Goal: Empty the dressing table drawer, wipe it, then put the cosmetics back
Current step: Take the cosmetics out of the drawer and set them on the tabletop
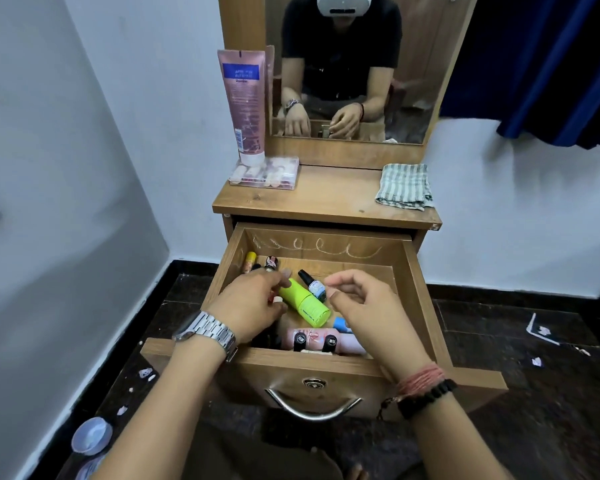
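The wooden drawer of the dressing table is pulled out. In it lie a lime-green bottle, a small black-capped nail polish bottle, a pink tube, a blue-capped item and small tubes at the back left. My left hand reaches into the drawer's left side, its fingers curled round a small white-capped item, with the thumb next to the green bottle. Above the drawer's middle hovers my right hand, loosely curled and holding nothing.
A tall pink tube stands on a clear plastic box at the tabletop's back left. A striped cloth lies folded at the tabletop's right. The mirror rises behind. Lids and scraps lie on the dark floor.
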Demonstrator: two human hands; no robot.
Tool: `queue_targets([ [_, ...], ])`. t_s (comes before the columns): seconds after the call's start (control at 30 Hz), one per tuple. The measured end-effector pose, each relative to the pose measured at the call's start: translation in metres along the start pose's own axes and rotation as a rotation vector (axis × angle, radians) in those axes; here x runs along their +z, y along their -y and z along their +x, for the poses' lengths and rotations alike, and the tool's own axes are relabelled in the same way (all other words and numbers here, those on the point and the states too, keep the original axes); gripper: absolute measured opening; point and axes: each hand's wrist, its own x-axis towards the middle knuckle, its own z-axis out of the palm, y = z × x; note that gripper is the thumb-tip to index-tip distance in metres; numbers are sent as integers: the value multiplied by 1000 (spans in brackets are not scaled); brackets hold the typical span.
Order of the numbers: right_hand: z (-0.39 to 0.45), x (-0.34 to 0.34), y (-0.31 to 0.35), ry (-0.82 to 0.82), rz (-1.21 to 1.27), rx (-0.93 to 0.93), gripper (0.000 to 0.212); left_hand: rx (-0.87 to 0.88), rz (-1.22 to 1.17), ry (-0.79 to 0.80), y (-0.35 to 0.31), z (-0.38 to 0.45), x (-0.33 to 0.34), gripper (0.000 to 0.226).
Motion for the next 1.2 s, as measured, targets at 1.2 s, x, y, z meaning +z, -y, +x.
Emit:
queue_targets([
  [1.2,-9,-6,9,21,-20,37,8,150,145,-537,-51,109,-131,37],
])
